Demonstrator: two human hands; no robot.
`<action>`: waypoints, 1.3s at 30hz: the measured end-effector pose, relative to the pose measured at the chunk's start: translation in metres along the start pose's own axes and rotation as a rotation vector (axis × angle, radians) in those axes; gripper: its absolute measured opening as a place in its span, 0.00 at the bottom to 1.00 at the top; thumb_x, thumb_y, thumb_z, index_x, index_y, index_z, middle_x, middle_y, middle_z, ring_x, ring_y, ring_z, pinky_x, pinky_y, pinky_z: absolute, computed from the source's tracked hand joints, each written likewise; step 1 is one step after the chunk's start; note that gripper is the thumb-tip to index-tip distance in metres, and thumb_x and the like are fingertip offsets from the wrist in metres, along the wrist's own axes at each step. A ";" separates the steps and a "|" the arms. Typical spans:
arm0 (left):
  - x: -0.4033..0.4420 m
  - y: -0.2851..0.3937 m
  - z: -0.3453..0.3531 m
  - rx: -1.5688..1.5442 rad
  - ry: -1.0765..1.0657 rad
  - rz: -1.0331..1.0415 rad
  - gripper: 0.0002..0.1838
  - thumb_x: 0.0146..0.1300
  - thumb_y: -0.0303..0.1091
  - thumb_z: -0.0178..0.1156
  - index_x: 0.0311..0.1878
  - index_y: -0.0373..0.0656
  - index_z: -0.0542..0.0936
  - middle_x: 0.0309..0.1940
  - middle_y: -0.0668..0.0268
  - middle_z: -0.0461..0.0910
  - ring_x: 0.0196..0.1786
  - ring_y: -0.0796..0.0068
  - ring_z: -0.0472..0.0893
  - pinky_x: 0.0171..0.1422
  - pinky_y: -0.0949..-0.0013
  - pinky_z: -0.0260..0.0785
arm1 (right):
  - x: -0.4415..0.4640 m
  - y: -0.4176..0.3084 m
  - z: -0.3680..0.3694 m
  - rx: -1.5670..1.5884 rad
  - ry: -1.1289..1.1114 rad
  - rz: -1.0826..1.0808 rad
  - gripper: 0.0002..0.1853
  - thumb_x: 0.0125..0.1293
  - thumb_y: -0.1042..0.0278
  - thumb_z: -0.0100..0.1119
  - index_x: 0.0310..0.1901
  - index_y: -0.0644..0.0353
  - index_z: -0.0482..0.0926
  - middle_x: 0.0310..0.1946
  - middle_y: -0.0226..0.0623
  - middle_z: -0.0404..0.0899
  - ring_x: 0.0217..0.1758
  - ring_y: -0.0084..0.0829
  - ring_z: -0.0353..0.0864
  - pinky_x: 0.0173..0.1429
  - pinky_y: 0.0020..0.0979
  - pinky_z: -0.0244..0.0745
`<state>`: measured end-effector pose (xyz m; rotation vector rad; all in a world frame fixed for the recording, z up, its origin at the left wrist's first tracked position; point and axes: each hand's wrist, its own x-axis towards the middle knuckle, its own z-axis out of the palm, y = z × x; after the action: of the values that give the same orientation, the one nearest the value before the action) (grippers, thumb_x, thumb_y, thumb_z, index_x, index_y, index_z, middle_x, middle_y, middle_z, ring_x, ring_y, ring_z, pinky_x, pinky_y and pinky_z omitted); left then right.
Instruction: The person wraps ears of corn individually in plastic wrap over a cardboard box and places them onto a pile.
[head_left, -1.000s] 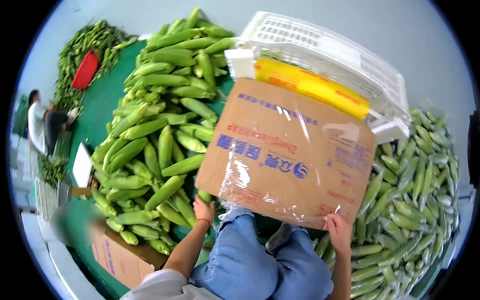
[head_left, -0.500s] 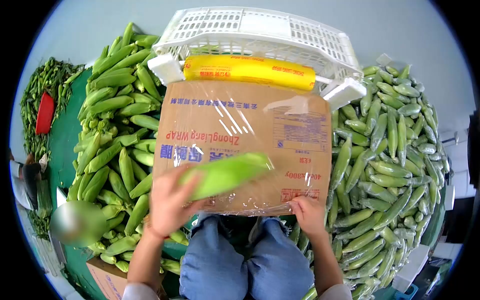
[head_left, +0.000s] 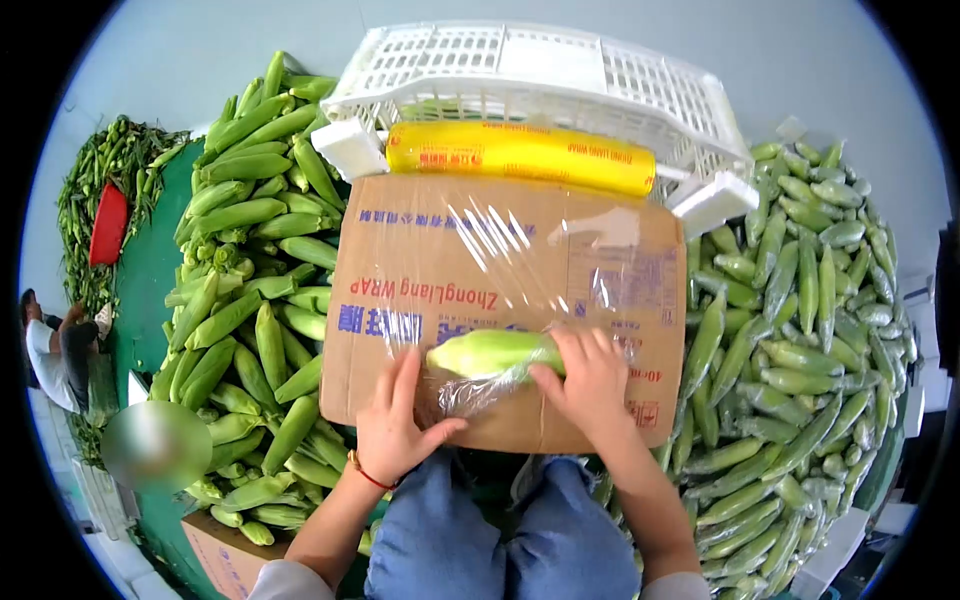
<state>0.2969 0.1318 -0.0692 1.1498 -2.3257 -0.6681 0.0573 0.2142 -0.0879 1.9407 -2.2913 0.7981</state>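
A green ear of corn (head_left: 490, 354) in its husk lies crosswise on the cardboard box (head_left: 380, 260) in front of me. Clear plastic wrap (head_left: 490, 225) stretches over the box top, and a crumpled edge of it bunches just under the corn. My right hand (head_left: 592, 388) grips the corn's right end, fingers over the top and thumb on the near side. Beside the left tip, my left hand (head_left: 397, 430) has its fingers stretched and thumb spread, by the film's edge, holding nothing that I can see.
A yellow wrap roll (head_left: 520, 155) spans white foam blocks before a white plastic crate (head_left: 540, 70). Unwrapped corn (head_left: 240, 215) is heaped left, film-wrapped corn (head_left: 800, 380) right. A red scoop-like object (head_left: 108, 225) lies far left, near another person (head_left: 62, 350).
The corn has come down onto the film and passed from my left hand to my right. My left hand has opened; my right has left the box's near edge.
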 end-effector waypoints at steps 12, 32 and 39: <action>0.129 0.020 0.035 0.460 -0.430 0.429 0.08 0.59 0.36 0.59 0.28 0.46 0.83 0.20 0.58 0.80 0.26 0.55 0.83 0.33 0.57 0.76 | 0.015 0.019 0.008 0.048 0.108 -0.129 0.16 0.60 0.49 0.61 0.34 0.55 0.80 0.28 0.34 0.78 0.28 0.38 0.79 0.31 0.39 0.75; 0.215 0.021 0.051 0.492 -0.623 0.438 0.37 0.57 0.44 0.66 0.64 0.28 0.67 0.70 0.50 0.63 0.65 0.54 0.72 0.64 0.61 0.71 | 0.060 -0.001 -0.002 0.016 -0.201 -0.308 0.32 0.45 0.48 0.73 0.50 0.56 0.74 0.37 0.37 0.79 0.40 0.39 0.81 0.42 0.36 0.77; 0.199 0.005 0.042 -0.033 -0.379 0.342 0.30 0.58 0.40 0.65 0.61 0.34 0.73 0.65 0.53 0.70 0.62 0.55 0.76 0.65 0.61 0.70 | -0.027 -0.024 -0.087 0.312 -0.985 -0.043 0.36 0.56 0.36 0.64 0.57 0.55 0.74 0.40 0.44 0.83 0.37 0.41 0.85 0.41 0.37 0.80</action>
<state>0.1610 -0.0189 -0.0624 0.6219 -2.7236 -0.8462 0.0594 0.2718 -0.0132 3.0098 -2.6416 0.1724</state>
